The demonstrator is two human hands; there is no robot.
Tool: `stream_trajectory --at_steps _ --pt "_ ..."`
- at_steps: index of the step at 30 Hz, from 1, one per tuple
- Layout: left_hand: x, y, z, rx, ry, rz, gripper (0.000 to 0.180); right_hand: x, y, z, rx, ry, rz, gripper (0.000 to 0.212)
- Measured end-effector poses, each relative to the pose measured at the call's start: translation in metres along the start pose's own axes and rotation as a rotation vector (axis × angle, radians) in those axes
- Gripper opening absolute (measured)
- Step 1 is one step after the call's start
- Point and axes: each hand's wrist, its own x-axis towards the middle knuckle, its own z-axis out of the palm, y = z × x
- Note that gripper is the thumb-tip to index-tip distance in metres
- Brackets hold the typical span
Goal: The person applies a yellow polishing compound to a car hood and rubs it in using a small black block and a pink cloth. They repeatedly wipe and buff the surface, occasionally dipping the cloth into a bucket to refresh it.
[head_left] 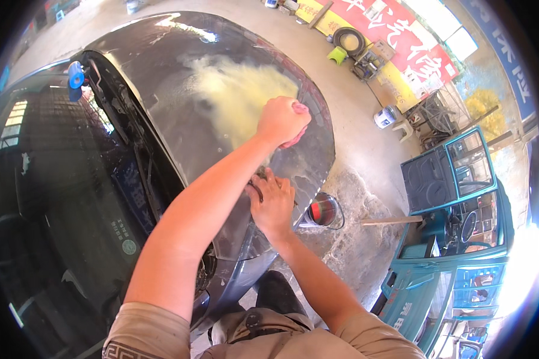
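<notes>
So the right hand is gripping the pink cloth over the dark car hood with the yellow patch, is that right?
Wrong hand: the head view shows the left hand gripping the pink cloth, over the dark car hood with the yellow patch, as you said.

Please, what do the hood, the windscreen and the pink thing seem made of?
Hood: likely metal, a smooth curved panel, mostly dull. Windscreen: probably glass, glossy, with window reflections. Pink thing: perhaps cloth or sponge, matte, softly crumpled in the left hand.
</notes>
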Motion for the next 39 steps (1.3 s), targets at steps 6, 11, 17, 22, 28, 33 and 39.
stream_trajectory --at_steps 6,11,17,22,28,33,39 --pt "-0.013 -0.071 -0.059 0.456 0.200 0.402 0.036 0.100 0.060 0.005 -0.074 -0.059 0.201 0.023" --pt "-0.076 -0.117 -0.144 0.708 0.243 0.376 0.078 0.062 0.044 0.010 -0.086 -0.014 0.136 0.025" --pt "-0.107 -0.136 -0.169 0.863 0.219 0.363 0.081 0.012 0.017 -0.006 -0.030 -0.080 -0.013 0.031" --pt "-0.098 -0.129 -0.161 0.761 0.247 0.363 0.074 0.120 0.073 0.017 -0.122 -0.025 0.263 0.025" --pt "-0.108 -0.139 -0.170 0.768 0.284 0.383 0.071 -0.014 -0.008 -0.001 -0.138 -0.042 0.019 0.029" --pt "-0.100 -0.135 -0.165 0.748 0.289 0.411 0.072 0.072 0.048 0.012 -0.127 -0.056 0.080 0.030" --pt "-0.104 -0.140 -0.164 0.754 0.295 0.395 0.071 0.085 0.045 0.029 -0.138 -0.029 0.204 0.033"
